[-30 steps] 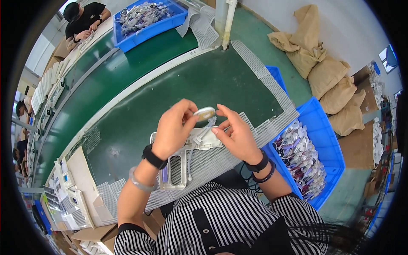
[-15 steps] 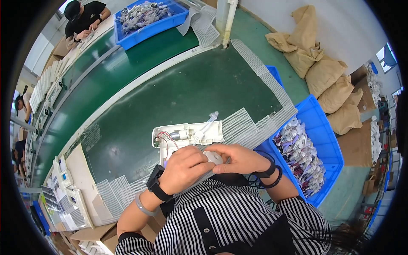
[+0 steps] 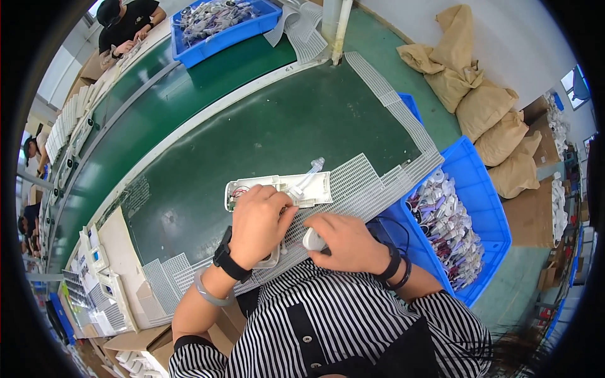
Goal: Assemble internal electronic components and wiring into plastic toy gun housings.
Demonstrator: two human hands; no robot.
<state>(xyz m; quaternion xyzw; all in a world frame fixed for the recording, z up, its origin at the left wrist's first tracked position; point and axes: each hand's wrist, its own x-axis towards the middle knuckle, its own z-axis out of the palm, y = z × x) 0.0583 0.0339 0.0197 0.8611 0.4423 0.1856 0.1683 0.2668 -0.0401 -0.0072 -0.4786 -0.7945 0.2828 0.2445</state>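
A long white plastic housing half [image 3: 321, 187] lies open side up on the green work surface, with red wires [image 3: 239, 190] at its left end and a clear tube with a fitting [image 3: 309, 176] sticking out at an angle. My left hand [image 3: 259, 220] reaches over the left part of this housing, fingers curled down into it. What its fingertips hold is hidden. My right hand [image 3: 353, 242], nearer my body, grips a small round white plastic part [image 3: 312, 239] between thumb and fingers. Under my left wrist shows part of another pale piece [image 3: 270, 259].
A blue bin [image 3: 498, 217] full of small white and purple parts stands at my right. Another blue bin [image 3: 217, 49] of parts sits across the conveyor, near a person [image 3: 129, 28]. White mesh matting [image 3: 362, 186] edges the surface. Tan sacks [image 3: 485, 113] lean by the wall.
My hands have come apart. The left moved up over the housing and its wires; the right stays low with the round white part.
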